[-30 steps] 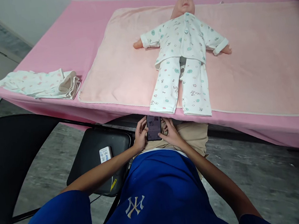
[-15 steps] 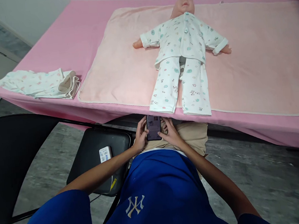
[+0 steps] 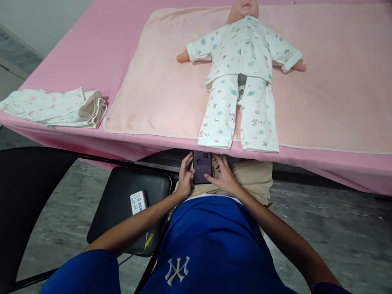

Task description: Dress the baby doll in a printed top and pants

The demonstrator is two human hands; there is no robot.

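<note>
I sit at a pink bed and hold a dark phone (image 3: 202, 166) over my lap with both hands. My left hand (image 3: 185, 178) wraps its left edge, fingers curled round it. My right hand (image 3: 223, 175) grips the right edge, thumb on the lit screen. Beyond the phone, a baby doll (image 3: 243, 64) in white printed pyjamas lies on its back on a pale pink blanket (image 3: 163, 90), its feet towards me near the bed edge.
Folded baby clothes (image 3: 54, 110) lie on the pink sheet (image 3: 96, 45) at the left. A black chair (image 3: 125, 204) at my left carries a small white box (image 3: 138, 202). Another black chair back (image 3: 11, 206) stands further left. Grey floor lies to the right.
The view has shifted slightly, so the doll and bed sit a little to the right. My hands stay on the phone in the same place.
</note>
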